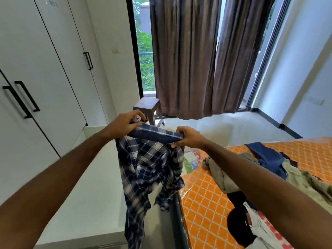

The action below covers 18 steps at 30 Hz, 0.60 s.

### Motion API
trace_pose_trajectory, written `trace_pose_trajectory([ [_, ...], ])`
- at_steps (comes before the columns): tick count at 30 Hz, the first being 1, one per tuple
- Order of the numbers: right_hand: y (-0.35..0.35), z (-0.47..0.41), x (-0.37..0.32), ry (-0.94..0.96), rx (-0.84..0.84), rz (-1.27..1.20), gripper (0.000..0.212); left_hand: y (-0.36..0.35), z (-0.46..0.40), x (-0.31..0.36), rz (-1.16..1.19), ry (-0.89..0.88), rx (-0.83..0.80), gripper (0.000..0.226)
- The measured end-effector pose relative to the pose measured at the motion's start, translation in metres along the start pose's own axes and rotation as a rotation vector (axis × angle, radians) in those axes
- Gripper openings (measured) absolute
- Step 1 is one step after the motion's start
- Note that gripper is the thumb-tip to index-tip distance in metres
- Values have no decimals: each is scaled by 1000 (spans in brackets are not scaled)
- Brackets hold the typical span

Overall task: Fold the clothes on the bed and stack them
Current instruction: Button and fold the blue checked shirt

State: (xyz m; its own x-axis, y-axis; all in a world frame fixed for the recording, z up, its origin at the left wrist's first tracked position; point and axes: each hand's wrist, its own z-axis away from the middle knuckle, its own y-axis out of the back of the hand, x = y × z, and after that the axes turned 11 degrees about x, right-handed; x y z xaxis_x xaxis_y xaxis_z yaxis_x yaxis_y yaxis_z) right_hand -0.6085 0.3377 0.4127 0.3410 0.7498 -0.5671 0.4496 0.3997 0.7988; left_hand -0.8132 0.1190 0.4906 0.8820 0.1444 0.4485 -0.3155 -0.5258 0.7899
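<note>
A navy and white plaid shirt (pixel 149 169) hangs in the air in front of me, beside the bed. My left hand (pixel 124 124) pinches its top edge on the left, and my right hand (pixel 190 139) grips the same edge on the right. The cloth droops down past the bed's side, a sleeve dangling low. On the bed with the orange patterned sheet (pixel 203 203) lie unfolded clothes: a blue garment (pixel 267 157), a grey-olive one (pixel 222 175), and black and white pieces (pixel 251 229) at the lower right.
White wardrobe doors (pixel 36 87) with black handles fill the left. A white low surface (pixel 86 194) runs beside the bed. A brown plastic stool (pixel 149 106) stands by the brown curtains (pixel 197 56) and window. A printed packet (pixel 191 159) lies at the bed's near corner.
</note>
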Motion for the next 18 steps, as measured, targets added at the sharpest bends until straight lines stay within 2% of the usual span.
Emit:
trace_pose_trajectory([
  [3,3,4,2,40,-114,66,46,-3,-4,16,151,-5,217,12],
  [6,5,9,8,42,-173,50,66,-8,-9,36,250,-29,320,14],
  [8,6,15,8,41,-195,139,61,-9,-12,49,287,-52,330,15],
  [11,9,24,11,39,-162,458,50,-10,-15,62,288,-63,348,21],
  [12,11,27,15,14,-154,439,46,-9,-16,64,275,-64,349,24],
  [15,28,36,31,-104,-87,111,33,-1,-15,62,118,-78,286,35],
  [18,50,50,46,-266,132,-176,43,3,-7,50,-148,-116,77,31],
])
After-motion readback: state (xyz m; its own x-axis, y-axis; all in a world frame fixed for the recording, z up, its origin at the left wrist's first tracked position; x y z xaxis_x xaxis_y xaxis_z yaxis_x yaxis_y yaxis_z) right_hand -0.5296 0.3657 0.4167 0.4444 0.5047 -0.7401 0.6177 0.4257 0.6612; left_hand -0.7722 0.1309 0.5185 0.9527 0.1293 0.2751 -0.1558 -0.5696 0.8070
